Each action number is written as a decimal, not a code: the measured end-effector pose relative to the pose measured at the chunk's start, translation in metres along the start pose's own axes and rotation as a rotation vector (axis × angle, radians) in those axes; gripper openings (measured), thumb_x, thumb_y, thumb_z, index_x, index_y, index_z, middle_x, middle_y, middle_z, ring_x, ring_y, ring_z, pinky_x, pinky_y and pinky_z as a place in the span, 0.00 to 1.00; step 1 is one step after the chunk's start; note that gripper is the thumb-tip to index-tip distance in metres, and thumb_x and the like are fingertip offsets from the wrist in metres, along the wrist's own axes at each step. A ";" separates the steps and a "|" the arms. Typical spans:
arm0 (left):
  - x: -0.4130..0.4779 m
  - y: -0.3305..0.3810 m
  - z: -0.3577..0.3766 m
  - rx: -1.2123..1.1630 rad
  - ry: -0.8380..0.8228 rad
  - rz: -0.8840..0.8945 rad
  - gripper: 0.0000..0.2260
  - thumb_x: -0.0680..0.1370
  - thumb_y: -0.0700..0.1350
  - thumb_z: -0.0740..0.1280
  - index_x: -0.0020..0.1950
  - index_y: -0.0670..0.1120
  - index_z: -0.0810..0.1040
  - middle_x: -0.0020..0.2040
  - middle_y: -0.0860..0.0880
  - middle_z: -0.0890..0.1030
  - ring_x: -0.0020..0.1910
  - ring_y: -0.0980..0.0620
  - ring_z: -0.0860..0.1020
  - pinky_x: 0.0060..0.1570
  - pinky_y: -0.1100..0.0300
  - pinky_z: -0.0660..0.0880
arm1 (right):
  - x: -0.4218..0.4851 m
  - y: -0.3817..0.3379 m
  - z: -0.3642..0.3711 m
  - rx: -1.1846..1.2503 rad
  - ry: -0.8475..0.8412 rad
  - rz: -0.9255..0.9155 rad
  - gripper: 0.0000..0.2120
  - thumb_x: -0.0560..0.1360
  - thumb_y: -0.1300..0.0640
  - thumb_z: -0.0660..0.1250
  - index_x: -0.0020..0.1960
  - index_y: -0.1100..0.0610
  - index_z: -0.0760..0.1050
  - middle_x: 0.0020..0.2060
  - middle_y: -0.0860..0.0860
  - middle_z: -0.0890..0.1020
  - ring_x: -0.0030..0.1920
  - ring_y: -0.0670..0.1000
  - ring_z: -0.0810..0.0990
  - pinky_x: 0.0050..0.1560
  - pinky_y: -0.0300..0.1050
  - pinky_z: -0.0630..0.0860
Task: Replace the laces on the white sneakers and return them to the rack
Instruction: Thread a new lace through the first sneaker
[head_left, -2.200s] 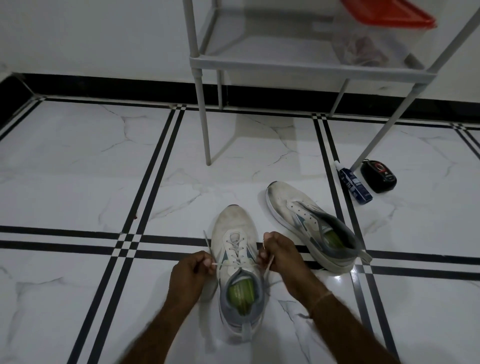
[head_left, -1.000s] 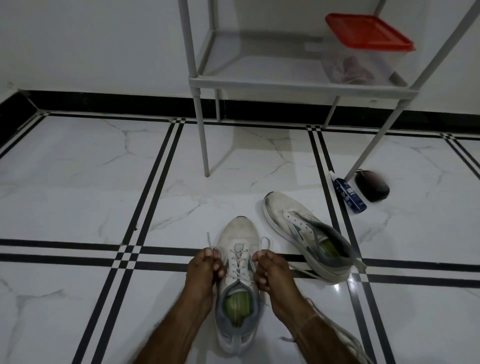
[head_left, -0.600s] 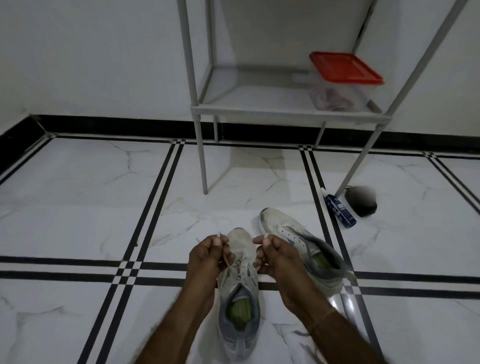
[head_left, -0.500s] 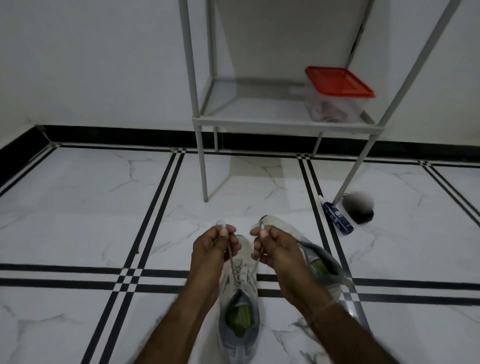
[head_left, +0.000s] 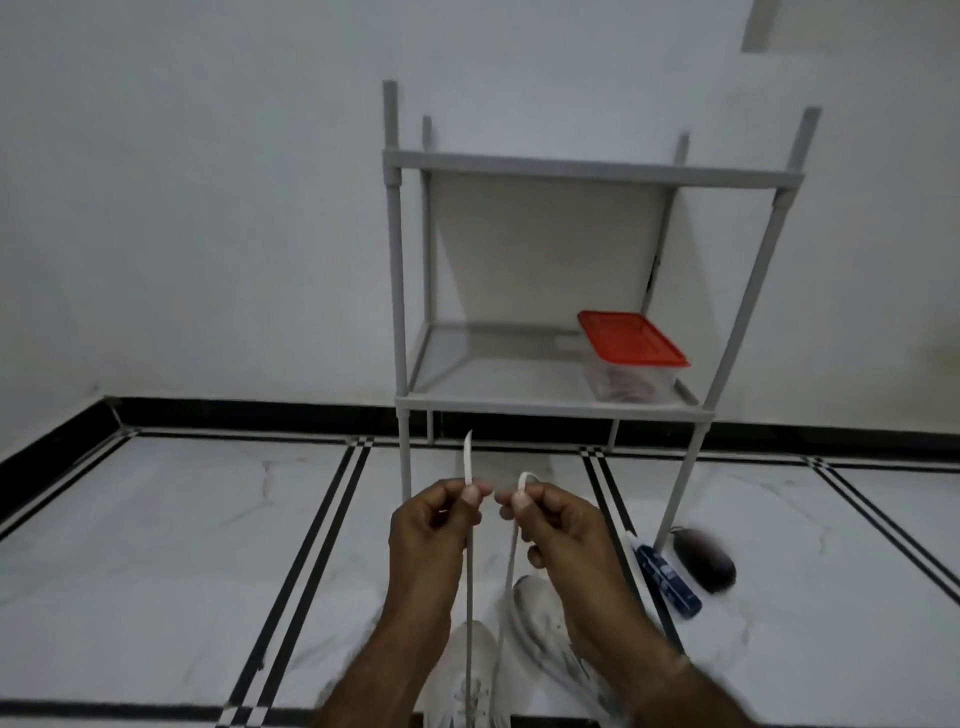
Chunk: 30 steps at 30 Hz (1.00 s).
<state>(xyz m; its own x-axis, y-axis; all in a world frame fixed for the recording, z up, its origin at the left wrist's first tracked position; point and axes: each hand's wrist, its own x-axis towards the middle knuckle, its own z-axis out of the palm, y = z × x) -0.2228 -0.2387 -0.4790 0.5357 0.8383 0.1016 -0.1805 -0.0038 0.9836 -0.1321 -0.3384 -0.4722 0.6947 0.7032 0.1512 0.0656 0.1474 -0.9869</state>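
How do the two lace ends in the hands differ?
The left lace end stands straight above the left hand; the right lace end curls over above the right hand. The left lace end sticks out farther than the right. Both are white, pinched, running down to the sneaker.

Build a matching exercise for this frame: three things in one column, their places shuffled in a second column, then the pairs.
Things
1. red-lidded container
2. blue bottle
3. lace ends

Places
A. pinched, one in the left hand, one in the right hand
B. lying on the floor beside a front leg of the rack
C. on the rack's lower shelf, at its right side

Pairs: 1-C, 2-B, 3-A
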 end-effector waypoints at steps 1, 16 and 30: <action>0.000 0.004 0.001 -0.004 -0.003 0.006 0.06 0.80 0.46 0.70 0.49 0.48 0.86 0.46 0.50 0.87 0.50 0.50 0.82 0.53 0.52 0.79 | 0.002 -0.003 0.000 -0.002 0.005 -0.006 0.09 0.81 0.54 0.67 0.52 0.52 0.86 0.45 0.48 0.86 0.42 0.43 0.79 0.41 0.36 0.73; 0.012 0.029 0.009 -0.018 -0.073 0.114 0.03 0.77 0.41 0.72 0.49 0.45 0.85 0.45 0.48 0.87 0.48 0.55 0.84 0.49 0.62 0.78 | 0.020 -0.024 -0.002 0.017 -0.062 -0.059 0.09 0.82 0.57 0.67 0.54 0.53 0.86 0.44 0.56 0.86 0.40 0.50 0.80 0.40 0.42 0.77; 0.013 -0.029 -0.011 -0.134 -0.300 -0.149 0.14 0.84 0.50 0.60 0.47 0.42 0.77 0.34 0.48 0.75 0.36 0.49 0.78 0.48 0.54 0.80 | 0.024 0.021 -0.008 -0.086 0.046 0.054 0.10 0.83 0.54 0.64 0.57 0.56 0.82 0.48 0.52 0.86 0.31 0.39 0.75 0.30 0.34 0.70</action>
<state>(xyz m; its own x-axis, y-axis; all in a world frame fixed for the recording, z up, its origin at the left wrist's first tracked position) -0.2196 -0.2214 -0.5078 0.7791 0.6267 0.0178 -0.1784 0.1944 0.9646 -0.1086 -0.3235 -0.4896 0.7307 0.6759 0.0966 0.0869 0.0483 -0.9950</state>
